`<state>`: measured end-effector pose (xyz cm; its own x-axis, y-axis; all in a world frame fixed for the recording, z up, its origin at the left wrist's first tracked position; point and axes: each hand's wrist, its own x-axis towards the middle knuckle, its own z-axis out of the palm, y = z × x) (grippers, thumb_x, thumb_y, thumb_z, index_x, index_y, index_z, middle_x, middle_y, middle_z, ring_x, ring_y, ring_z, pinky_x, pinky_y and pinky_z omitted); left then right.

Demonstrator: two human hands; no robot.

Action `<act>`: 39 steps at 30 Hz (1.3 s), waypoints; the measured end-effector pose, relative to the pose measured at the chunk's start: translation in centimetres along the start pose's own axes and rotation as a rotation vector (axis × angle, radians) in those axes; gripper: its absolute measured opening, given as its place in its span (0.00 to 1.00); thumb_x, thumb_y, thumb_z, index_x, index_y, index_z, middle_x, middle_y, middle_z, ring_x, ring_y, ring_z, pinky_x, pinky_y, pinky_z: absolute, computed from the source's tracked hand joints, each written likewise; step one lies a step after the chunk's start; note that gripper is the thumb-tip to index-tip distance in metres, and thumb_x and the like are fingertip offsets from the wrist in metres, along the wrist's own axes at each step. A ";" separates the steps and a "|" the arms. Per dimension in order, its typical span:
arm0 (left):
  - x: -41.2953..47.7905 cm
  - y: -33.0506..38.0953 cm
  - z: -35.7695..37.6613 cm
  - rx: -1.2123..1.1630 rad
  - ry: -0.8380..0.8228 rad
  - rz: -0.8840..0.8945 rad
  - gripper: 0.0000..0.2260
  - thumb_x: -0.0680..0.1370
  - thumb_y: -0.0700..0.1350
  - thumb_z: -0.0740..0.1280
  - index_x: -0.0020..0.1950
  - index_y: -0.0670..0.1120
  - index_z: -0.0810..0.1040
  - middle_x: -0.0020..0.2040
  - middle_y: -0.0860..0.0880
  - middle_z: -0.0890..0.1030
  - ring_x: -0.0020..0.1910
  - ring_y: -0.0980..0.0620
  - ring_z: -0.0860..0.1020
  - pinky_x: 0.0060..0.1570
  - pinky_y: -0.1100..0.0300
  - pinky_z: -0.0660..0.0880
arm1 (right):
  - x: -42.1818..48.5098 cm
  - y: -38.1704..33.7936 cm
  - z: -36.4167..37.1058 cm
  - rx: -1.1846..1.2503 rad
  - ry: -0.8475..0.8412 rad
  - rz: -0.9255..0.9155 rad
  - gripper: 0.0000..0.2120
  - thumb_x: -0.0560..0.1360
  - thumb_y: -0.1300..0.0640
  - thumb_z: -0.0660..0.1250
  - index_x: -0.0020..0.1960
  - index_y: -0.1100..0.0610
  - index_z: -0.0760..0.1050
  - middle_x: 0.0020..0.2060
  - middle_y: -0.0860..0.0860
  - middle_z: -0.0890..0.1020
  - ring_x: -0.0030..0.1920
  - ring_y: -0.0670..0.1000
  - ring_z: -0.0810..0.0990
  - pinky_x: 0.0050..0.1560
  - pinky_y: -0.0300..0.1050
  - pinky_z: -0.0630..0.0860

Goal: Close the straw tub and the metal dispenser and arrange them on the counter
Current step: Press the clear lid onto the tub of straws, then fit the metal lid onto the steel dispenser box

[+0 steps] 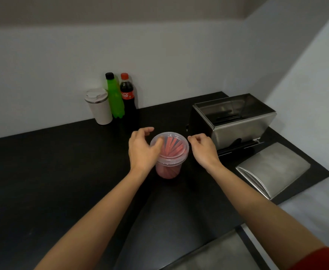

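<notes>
Resting on the lidded tub (169,152), your left hand (143,151) has loosely spread fingers. Your right hand (203,148) hovers beside it, fingers curled and empty. Dispenser (235,121) stands open, its lid (274,168) apart.

The tabletop (52,172) lies bare to the left of the tub (169,154) and in front of it, giving open passage there. On the right the open dispenser (235,121) stands near the tub, its loose lid (272,168) lying just in front of it, narrowing that side. At the back wall a cup (99,106), green bottle (115,96) and cola bottle (127,96) block the far left corner.
</notes>
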<state>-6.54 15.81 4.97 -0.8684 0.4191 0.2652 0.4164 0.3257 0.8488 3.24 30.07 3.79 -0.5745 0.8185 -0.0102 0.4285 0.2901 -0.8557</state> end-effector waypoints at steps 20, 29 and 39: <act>-9.1 10.2 8.4 -0.059 -0.138 0.214 0.18 0.73 0.49 0.70 0.61 0.50 0.74 0.56 0.54 0.74 0.55 0.59 0.72 0.51 0.66 0.69 | -4.8 6.6 -13.8 -0.049 0.049 -0.128 0.10 0.76 0.52 0.63 0.52 0.56 0.77 0.52 0.53 0.77 0.48 0.47 0.77 0.50 0.40 0.72; -14.8 11.5 16.2 0.064 -0.228 0.134 0.27 0.70 0.55 0.70 0.67 0.51 0.68 0.62 0.51 0.73 0.62 0.52 0.71 0.61 0.45 0.71 | -5.3 13.5 -21.9 -0.263 0.001 -0.106 0.17 0.75 0.50 0.63 0.61 0.55 0.76 0.60 0.56 0.75 0.60 0.54 0.74 0.59 0.45 0.68; -13.3 11.8 22.2 0.225 -0.444 -0.093 0.35 0.70 0.52 0.72 0.73 0.48 0.60 0.71 0.43 0.64 0.69 0.43 0.63 0.64 0.48 0.66 | 0.0 17.7 -26.6 -0.340 -0.065 0.064 0.25 0.74 0.47 0.64 0.68 0.56 0.68 0.68 0.57 0.70 0.65 0.57 0.72 0.64 0.52 0.69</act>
<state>15.92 32.88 1.27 -0.7266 0.6836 -0.0687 0.4329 0.5331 0.7269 29.40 48.39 2.43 -0.5774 0.8102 -0.1008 0.6666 0.3966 -0.6311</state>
